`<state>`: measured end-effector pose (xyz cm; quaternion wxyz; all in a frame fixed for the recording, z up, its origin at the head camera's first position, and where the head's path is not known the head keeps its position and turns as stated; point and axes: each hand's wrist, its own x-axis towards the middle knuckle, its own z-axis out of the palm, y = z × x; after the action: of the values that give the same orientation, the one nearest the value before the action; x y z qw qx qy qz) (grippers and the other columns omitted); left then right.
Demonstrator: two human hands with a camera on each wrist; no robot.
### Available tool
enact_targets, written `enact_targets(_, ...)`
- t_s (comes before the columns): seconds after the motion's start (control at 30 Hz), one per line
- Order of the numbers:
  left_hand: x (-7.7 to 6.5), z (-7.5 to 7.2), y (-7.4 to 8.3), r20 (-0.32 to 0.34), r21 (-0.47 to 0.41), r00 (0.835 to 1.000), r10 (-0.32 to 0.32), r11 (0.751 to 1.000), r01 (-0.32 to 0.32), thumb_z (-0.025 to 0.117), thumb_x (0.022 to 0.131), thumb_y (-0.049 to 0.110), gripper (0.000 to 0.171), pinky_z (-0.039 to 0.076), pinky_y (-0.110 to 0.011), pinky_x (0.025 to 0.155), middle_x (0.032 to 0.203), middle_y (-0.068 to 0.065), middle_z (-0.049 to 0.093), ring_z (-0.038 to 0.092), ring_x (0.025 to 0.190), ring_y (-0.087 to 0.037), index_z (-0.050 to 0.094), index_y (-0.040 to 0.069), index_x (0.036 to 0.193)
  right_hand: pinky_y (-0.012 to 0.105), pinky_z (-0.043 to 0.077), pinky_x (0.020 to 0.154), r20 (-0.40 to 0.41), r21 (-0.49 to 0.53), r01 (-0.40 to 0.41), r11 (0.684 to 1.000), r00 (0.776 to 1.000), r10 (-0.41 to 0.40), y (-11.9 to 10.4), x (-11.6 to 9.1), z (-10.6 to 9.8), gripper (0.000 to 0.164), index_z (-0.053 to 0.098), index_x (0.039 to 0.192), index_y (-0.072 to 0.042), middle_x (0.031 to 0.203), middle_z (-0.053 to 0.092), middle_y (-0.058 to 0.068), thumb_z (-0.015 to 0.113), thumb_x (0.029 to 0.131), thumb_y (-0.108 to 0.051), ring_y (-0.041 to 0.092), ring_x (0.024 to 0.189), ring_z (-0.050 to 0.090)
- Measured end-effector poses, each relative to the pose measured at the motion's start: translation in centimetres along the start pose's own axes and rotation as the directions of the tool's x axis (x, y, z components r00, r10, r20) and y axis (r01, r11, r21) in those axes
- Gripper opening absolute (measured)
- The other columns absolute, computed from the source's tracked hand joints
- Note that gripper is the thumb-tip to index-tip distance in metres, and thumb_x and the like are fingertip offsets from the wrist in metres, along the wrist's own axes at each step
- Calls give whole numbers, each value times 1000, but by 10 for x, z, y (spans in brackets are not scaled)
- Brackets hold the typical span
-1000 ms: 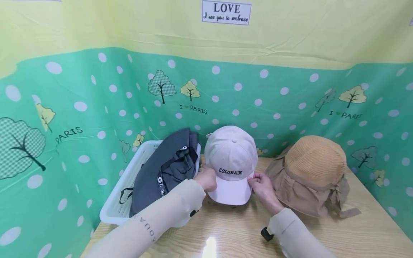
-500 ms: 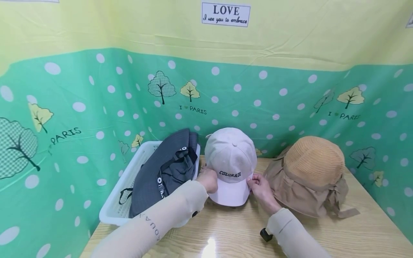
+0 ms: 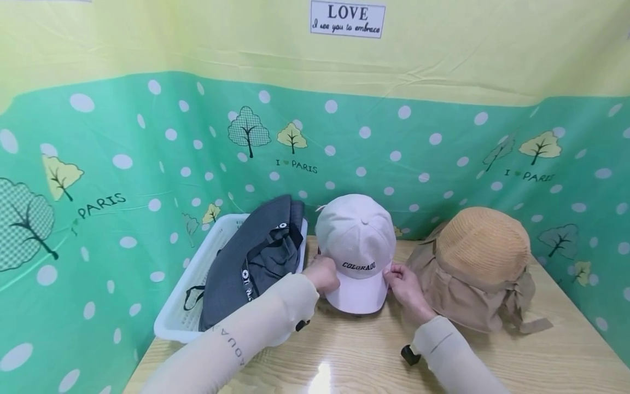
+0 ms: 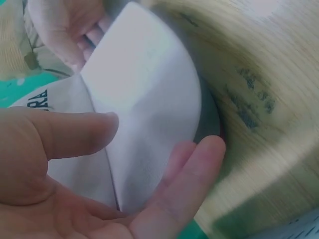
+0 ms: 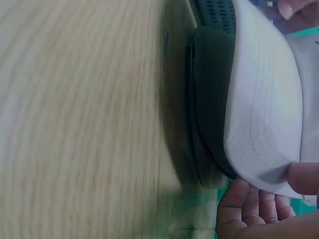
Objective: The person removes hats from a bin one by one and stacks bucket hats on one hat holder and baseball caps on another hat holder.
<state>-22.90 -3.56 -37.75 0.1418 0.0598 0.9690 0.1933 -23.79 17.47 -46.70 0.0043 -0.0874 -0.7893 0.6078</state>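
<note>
A white baseball cap (image 3: 355, 236) lettered COLORADO sits crown up at the middle of the table, its brim toward me. My left hand (image 3: 322, 274) holds the brim's left side; in the left wrist view its thumb (image 4: 84, 133) lies on top and its fingers reach round the edge. On the opposite side, my right hand (image 3: 406, 290) pinches the brim, thumb (image 5: 303, 178) above and fingers below. Beneath the white brim, the right wrist view shows a dark brim (image 5: 213, 94) and another edge under that, so the cap rests over other headwear, mostly hidden.
To the left stands a white plastic basket (image 3: 167, 323) with a dark grey bucket hat (image 3: 231, 268) in it. A tan hat (image 3: 479, 251) with a brown cloth brim and tie sits at the right. A patterned curtain (image 3: 364, 148) closes off the back of the table.
The white cap and both hands have shifted slightly to the right, with both hands keeping their grip on the brim. The basket, the bucket hat and the tan hat stay in place.
</note>
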Motion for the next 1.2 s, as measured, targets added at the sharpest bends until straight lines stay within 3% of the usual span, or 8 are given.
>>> enact_targets(0.1, 0, -3, -2, 8, -66, 1000, -9, 998, 9, 62, 78, 4, 8, 47, -34, 59, 104, -17, 50, 51, 91, -29, 59, 0, 84, 37, 51, 74, -4, -15, 13, 1000, 1000, -13, -1, -4, 1, 23, 51, 110, 9, 92, 56, 13, 52, 97, -10, 16, 77, 54)
enact_targets(0.3, -1, -7, -4, 5, -65, 1000, -13, 998, 14, 61, 78, 5, 19, 50, -37, 68, 107, -18, 50, 52, 87, -29, 58, -4, 94, 36, 51, 73, -7, -82, 53, 995, 999, -54, -2, -17, 3, 22, 50, 107, 9, 92, 56, 17, 53, 96, -9, 22, 81, 56)
enact_targets(0.43, -2, -10, -6, 11, -94, 999, -34, 995, 35, 59, 81, 5, 27, 50, -35, 57, 108, -18, 50, 53, 79, -27, 57, -6, 105, 36, 52, 74, 20, -106, 60, 993, 998, -58, 0, -27, 3, 25, 48, 111, 10, 99, 57, 21, 54, 94, -8, 24, 86, 58)
enact_targets(0.53, -3, -14, -10, 31, -146, 998, -45, 988, 49, 56, 82, 2, 31, 43, -30, 45, 102, -16, 53, 53, 66, -23, 55, -5, 112, 35, 52, 72, 42, -109, 50, 993, 998, -45, 3, -34, 2, 27, 48, 112, 10, 97, 57, 19, 56, 92, -7, 25, 85, 59)
enact_targets(0.7, -8, -29, -19, 51, -177, 999, 3, 984, 6, 53, 85, 3, 28, 36, -27, 42, 77, -10, 56, 48, 48, -17, 55, -3, 112, 32, 51, 64, 59, -103, 54, 993, 997, -48, 6, -47, 0, 24, 46, 108, 10, 85, 58, 14, 57, 90, -2, 26, 74, 61)
enact_targets(0.8, -12, -38, -25, 39, -170, 999, 31, 985, -23, 54, 89, 10, 23, 41, -29, 48, 75, -10, 57, 52, 53, -18, 59, -1, 108, 30, 51, 63, 62, -79, 62, 995, 996, -57, 4, -55, 0, 23, 45, 108, 9, 84, 58, 13, 58, 91, 0, 24, 72, 60)
enact_targets(1.0, -16, -55, -38, -32, -154, 999, 27, 988, -32, 58, 93, 19, 31, 50, -40, 80, 108, -15, 62, 60, 88, -24, 62, -1, 117, 34, 54, 63, 93, 9, 102, 995, 990, -102, -10, -69, 7, 23, 48, 108, 11, 86, 58, 15, 58, 88, 4, 26, 71, 61)
enact_targets(1.2, -17, -71, -57, -141, -125, 988, 57, 989, -75, 59, 93, 19, 23, 50, -37, 74, 99, -13, 64, 59, 84, -22, 64, 0, 104, 38, 55, 65, 132, 42, 123, 991, 983, -128, -27, -81, 20, 20, 49, 105, 9, 86, 56, 15, 58, 88, 4, 30, 71, 61)
